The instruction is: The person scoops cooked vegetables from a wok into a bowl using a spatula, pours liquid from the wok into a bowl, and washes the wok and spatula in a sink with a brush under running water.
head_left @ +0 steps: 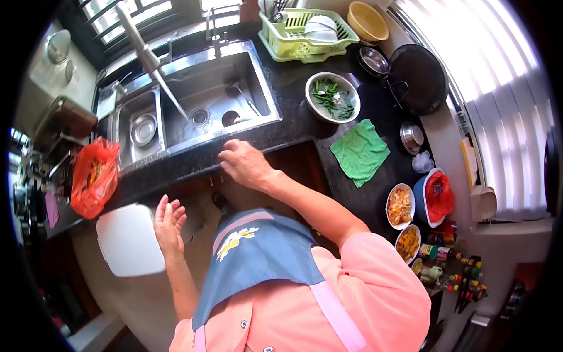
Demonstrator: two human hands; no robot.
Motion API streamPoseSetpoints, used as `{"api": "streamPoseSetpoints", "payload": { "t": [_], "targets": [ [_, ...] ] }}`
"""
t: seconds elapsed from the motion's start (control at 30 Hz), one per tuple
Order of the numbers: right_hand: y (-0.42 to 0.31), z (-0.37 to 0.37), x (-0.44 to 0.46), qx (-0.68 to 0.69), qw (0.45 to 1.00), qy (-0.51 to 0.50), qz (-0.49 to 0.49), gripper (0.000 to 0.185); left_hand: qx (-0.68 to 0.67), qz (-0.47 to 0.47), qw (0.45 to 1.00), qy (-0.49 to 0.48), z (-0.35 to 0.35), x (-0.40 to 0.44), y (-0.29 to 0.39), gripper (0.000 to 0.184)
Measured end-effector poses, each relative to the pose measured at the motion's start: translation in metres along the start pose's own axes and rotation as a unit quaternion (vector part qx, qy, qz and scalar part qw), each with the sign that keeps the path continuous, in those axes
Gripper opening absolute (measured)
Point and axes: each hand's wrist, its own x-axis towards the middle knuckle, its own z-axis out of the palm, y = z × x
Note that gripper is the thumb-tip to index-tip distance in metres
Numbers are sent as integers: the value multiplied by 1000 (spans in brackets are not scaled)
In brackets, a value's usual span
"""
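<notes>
My left hand [170, 226] is raised beside my apron [264, 252], fingers stretched and slightly apart, with nothing in it. To its left is the white lid [130, 240] of what looks like a bin. My right hand [243, 165] hovers by the counter's front edge, just in front of the steel sink [267, 119]. Its fingers are loosely bent and a little apart, and I see nothing held. Inside the sink lie a dark round item [230, 118] and a thin long-handled utensil [249, 101]. A steel bowl [143, 129] sits in the smaller basin, and the faucet [148, 59] reaches over the sink.
An orange-red plastic bag [97, 179] with scraps hangs at left. Right of the sink are a bowl of cut greens [333, 97], a green cloth [360, 152], a dish rack [308, 34] and a dark pan [417, 79]. Bowls of chopped food [400, 206] stand nearer me.
</notes>
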Motion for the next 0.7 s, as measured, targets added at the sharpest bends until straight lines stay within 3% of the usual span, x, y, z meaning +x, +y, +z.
{"api": "streamPoseSetpoints", "payload": {
  "t": [0.13,0.3,0.33,0.43,0.53,0.57,0.7],
  "targets": [
    [-1,15,36,24,999,-7,35,24,-112,-17,989,-91,32,94,42,52],
    [6,20,76,14,992,-15,123,27,-250,-210,937,-126,89,268,62,74],
    [3,18,83,25,988,-12,149,28,-306,-250,913,-104,103,308,58,73],
    [-6,20,109,79,976,-28,199,32,-297,-247,919,-76,136,418,40,70],
    [-1,42,153,122,975,-20,184,39,-378,-301,875,0,159,450,62,43],
    [-2,50,175,160,968,-46,188,48,-353,-282,892,-30,158,457,60,41],
    [40,161,273,143,984,26,102,59,-244,-178,940,-163,143,467,31,42]
  ]
}}
